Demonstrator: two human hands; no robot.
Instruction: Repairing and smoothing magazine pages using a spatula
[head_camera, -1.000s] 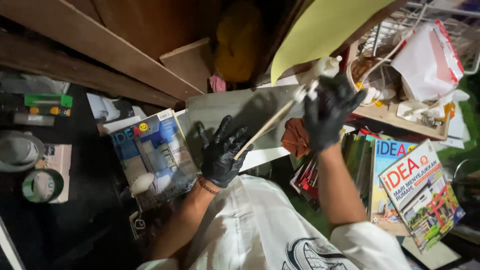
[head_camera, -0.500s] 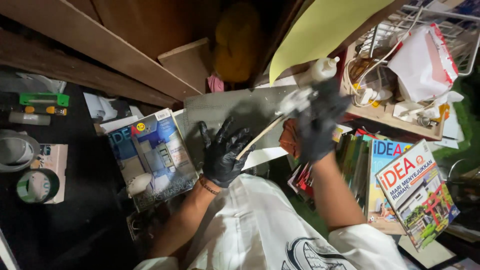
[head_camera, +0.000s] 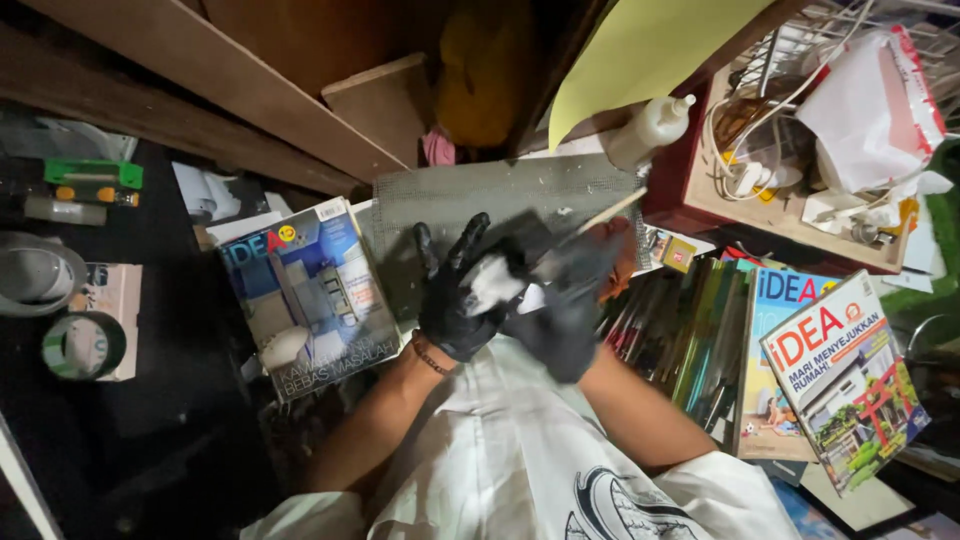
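Over the grey mat (head_camera: 470, 195), the gloved left hand (head_camera: 455, 295) spreads its fingers under a white scrap (head_camera: 492, 283). The blurred right hand (head_camera: 560, 310) grips a thin stick (head_camera: 610, 210); its fingers are indistinct.

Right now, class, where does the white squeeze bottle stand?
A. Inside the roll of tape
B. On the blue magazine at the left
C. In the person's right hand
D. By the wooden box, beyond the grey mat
D: the white squeeze bottle stands beside the wooden box, past the far edge of the grey mat, in neither gloved hand.
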